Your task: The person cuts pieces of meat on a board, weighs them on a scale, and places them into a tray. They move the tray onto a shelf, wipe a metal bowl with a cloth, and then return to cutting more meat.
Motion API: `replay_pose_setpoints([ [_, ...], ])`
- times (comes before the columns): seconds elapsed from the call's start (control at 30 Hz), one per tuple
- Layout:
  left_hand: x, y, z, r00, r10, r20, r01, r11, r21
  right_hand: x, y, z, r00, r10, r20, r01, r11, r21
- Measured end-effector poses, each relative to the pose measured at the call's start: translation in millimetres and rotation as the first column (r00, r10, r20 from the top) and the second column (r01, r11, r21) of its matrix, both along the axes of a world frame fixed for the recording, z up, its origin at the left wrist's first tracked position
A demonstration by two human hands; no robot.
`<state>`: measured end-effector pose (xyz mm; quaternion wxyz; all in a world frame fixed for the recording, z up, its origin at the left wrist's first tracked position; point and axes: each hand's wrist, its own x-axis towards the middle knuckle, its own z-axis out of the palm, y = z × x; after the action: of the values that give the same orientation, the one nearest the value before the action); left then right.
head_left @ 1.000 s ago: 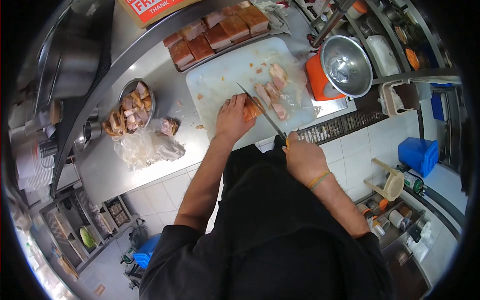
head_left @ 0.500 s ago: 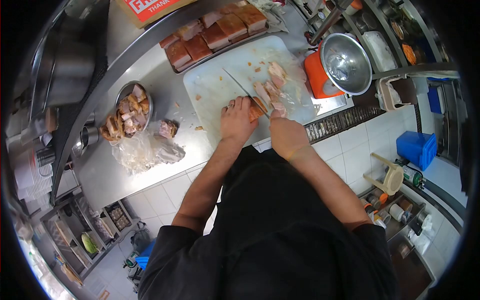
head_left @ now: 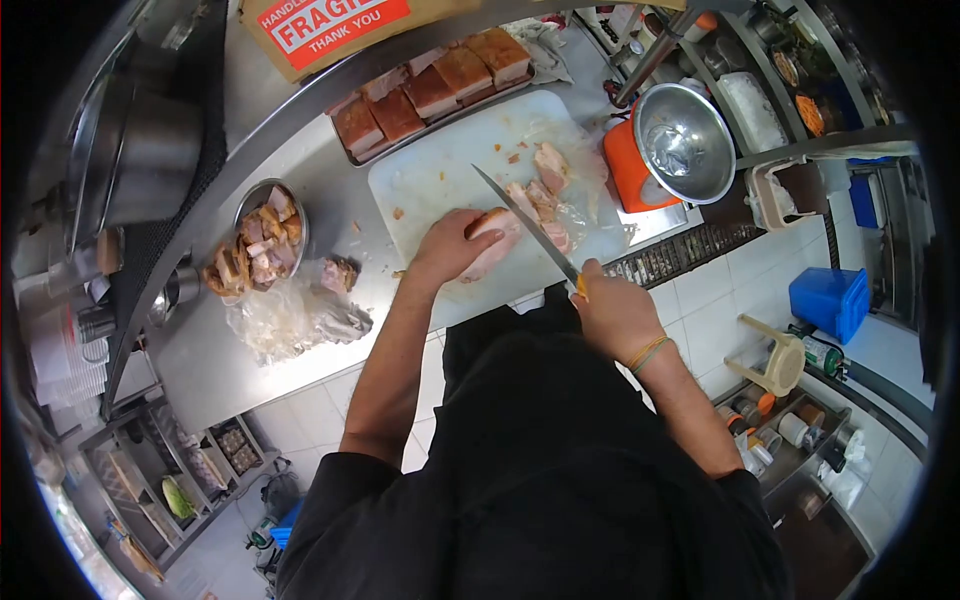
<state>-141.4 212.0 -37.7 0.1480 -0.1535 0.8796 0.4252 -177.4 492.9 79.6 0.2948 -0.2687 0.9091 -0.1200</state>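
My left hand (head_left: pixel 450 245) is closed around the near-left side of a block of roast pork belly (head_left: pixel 496 246), its thumb over the top. The block's pale cut side shows on the white cutting board (head_left: pixel 415 165). In my right hand (head_left: pixel 618 315) is a long kitchen knife (head_left: pixel 535 225) with a yellow handle; its blade slants up and left, just right of the block. Cut pork pieces (head_left: pixel 550 165) lie beyond the blade, beside a clear plastic bag (head_left: pixel 585 185).
Behind the board, a tray (head_left: pixel 455 118) holds several pork blocks. At left stand a metal bowl (head_left: pixel 305 225) of pork chunks and a crumpled plastic bag (head_left: pixel 290 320). A steel bowl (head_left: pixel 715 185) sits on an orange container (head_left: pixel 625 165) at right. A metal shelf edge (head_left: pixel 330 75) crosses above.
My right hand has drawn the knife to the right, away from the pork. The block has turned from its brown side to a pale cut side, and my left hand has shifted left.
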Motion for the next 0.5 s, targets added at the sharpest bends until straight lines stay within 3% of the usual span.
replay_pose_setpoints([
  [0.07,9,-1,-16,0.964,0.06,-0.261,-0.091,0.99,-0.106,-1,0,2,1.0,0.018,0.005,-0.018,0.999,0.029],
  [0.17,13,21,19,0.981,0.056,-0.185,-0.101,0.964,-0.246,4,-2,2,0.999,0.048,-0.008,-0.048,0.997,0.058],
  [0.27,15,32,17,0.964,-0.049,-0.261,-0.05,0.931,-0.361,10,-4,1,0.998,0.058,-0.009,-0.057,0.997,0.052],
  [0.37,10,36,15,0.983,-0.051,-0.178,-0.033,0.896,-0.444,12,-4,3,0.998,0.057,-0.018,-0.056,0.998,0.042],
  [0.5,9,39,7,0.977,-0.03,-0.212,-0.073,0.884,-0.461,20,-1,5,0.998,0.058,-0.019,-0.057,0.997,0.042],
])
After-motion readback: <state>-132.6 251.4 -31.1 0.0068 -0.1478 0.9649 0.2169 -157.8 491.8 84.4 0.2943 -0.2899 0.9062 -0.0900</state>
